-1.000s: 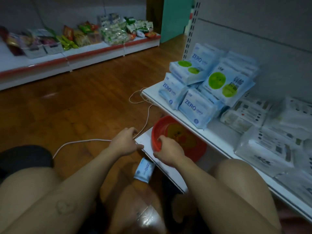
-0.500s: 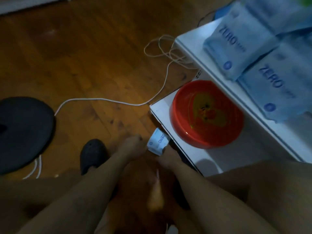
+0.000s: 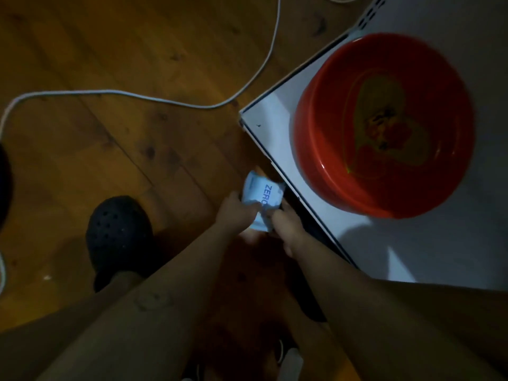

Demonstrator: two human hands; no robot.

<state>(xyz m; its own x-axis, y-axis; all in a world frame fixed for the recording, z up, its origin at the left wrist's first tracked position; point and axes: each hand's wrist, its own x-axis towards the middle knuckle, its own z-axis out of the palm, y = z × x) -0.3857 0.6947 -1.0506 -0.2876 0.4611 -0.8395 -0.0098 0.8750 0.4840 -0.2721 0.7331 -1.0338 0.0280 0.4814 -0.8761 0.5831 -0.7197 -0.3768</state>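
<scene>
Wood floor, packet beside shelf, red basin

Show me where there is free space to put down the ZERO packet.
Widest bare patch: the white shelf between the red basin and the right forearm. A narrow strip runs between basin and shelf corner. The floor between cable and black shoe is bare. Crowded: the shelf edge, where left hand and right hand hold the packet.

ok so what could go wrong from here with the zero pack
The left hand and right hand pinch the crumpled ZERO pack against the shelf edge; lifting could knock knuckles or snag it there.
The red basin sits near that corner and seems to hold water; a bump might slosh it.
The white cable on the floor could catch a foot.
</scene>
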